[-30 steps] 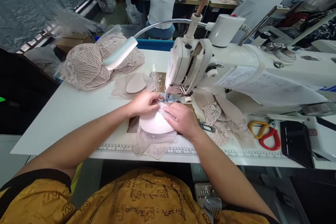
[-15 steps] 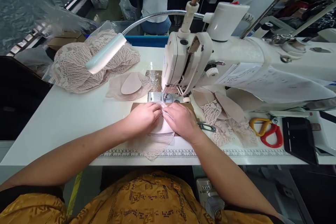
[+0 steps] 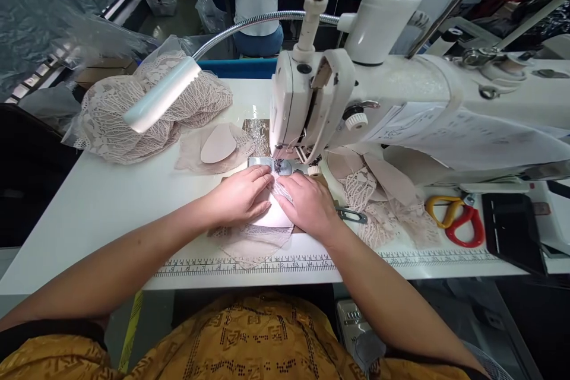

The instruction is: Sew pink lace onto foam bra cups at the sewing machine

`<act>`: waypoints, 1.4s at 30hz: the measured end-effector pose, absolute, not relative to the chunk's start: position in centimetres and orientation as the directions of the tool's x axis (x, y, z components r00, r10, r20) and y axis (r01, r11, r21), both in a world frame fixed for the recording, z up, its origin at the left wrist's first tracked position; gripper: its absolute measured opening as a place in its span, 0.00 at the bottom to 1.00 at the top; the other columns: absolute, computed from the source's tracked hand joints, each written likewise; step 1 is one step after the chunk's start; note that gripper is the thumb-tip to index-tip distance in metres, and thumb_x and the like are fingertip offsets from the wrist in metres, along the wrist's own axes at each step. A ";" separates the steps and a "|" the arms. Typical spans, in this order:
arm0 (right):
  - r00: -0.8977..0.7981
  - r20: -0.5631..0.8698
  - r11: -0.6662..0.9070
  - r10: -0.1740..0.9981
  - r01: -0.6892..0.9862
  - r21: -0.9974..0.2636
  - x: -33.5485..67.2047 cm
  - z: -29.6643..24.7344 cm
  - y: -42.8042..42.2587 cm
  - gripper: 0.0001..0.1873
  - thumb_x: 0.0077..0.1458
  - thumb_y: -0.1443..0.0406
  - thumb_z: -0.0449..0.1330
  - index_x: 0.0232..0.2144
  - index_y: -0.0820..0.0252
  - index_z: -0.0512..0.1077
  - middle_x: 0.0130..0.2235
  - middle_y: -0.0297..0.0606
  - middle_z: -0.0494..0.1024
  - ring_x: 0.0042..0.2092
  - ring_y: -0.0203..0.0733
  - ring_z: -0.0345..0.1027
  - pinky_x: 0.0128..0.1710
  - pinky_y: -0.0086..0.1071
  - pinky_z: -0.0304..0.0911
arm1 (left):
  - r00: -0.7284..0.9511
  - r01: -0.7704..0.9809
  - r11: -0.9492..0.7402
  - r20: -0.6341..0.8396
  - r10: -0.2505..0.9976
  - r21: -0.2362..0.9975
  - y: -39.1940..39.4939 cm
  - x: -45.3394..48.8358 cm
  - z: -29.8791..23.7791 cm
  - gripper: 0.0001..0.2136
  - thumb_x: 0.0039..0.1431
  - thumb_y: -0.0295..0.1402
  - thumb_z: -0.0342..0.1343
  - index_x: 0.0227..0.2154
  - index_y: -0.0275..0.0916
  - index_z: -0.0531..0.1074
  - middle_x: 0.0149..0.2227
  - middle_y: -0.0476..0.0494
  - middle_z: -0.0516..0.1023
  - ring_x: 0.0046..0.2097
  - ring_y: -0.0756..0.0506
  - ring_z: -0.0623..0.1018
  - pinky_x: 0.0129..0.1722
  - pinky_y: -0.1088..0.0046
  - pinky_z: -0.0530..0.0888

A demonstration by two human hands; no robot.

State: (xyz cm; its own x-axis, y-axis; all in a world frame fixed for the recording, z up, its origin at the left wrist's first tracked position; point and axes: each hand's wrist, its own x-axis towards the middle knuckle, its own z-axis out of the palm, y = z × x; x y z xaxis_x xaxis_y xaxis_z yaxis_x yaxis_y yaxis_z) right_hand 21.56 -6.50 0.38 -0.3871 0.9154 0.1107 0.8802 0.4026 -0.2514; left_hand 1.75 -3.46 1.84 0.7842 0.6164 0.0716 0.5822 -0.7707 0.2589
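Note:
My left hand point(image 3: 240, 195) lies flat with its fingers stretched over a pale pink lace piece point(image 3: 256, 246) at the sewing machine point(image 3: 320, 101). From the other side my right hand point(image 3: 308, 202) rests on the same piece, fingers extended and pressing it down. Between the hands shows a smooth pale pad-like panel point(image 3: 278, 214), with sheer lace spreading toward the table's front edge. The fingertips are just in front of the presser foot point(image 3: 278, 165); the needle's tip is too small to make out.
A big lace bundle point(image 3: 120, 110) and a lace piece with an oval pad point(image 3: 218, 143) lie left. Right are thread snips point(image 3: 351, 215), lace scraps point(image 3: 378, 214), scissors point(image 3: 463, 225) and a black phone-like device point(image 3: 512, 231). A lamp point(image 3: 162, 95) overhangs. People sit behind.
My left hand has gone from fingers bunched on the fabric to lying flatter and more spread. My right hand stays nearly in place. The view has shifted slightly.

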 end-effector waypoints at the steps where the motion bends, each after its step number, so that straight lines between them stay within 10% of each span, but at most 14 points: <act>1: -0.383 0.099 0.395 0.918 0.886 -0.241 21.5 0.5 -6.5 0.17 0.61 0.61 0.56 0.49 0.62 0.73 0.42 0.43 0.78 0.44 0.49 0.70 0.42 0.38 0.62 | 0.787 0.582 -0.772 0.061 0.614 0.255 -3.3 1.7 1.8 0.24 0.63 0.37 0.51 0.57 0.25 0.64 0.59 0.24 0.66 0.60 0.34 0.68 0.59 0.56 0.69; 29: -0.340 0.096 0.353 0.935 0.913 -0.204 21.7 0.3 -6.1 0.18 0.63 0.65 0.49 0.49 0.57 0.75 0.40 0.41 0.79 0.40 0.45 0.70 0.39 0.36 0.59 | 0.859 0.508 -0.851 -0.158 0.487 0.136 0.2 0.8 3.5 0.30 0.58 0.38 0.51 0.62 0.28 0.62 0.64 0.30 0.62 0.63 0.34 0.64 0.62 0.57 0.63; 42: -0.393 0.197 0.438 0.898 0.837 -0.328 22.2 -0.2 -6.4 0.20 0.58 0.72 0.50 0.46 0.57 0.77 0.39 0.39 0.79 0.38 0.41 0.68 0.37 0.33 0.59 | 0.858 0.466 -0.872 0.163 0.487 0.149 -2.3 1.3 1.8 0.14 0.64 0.33 0.49 0.45 0.31 0.74 0.40 0.32 0.74 0.43 0.37 0.72 0.45 0.56 0.71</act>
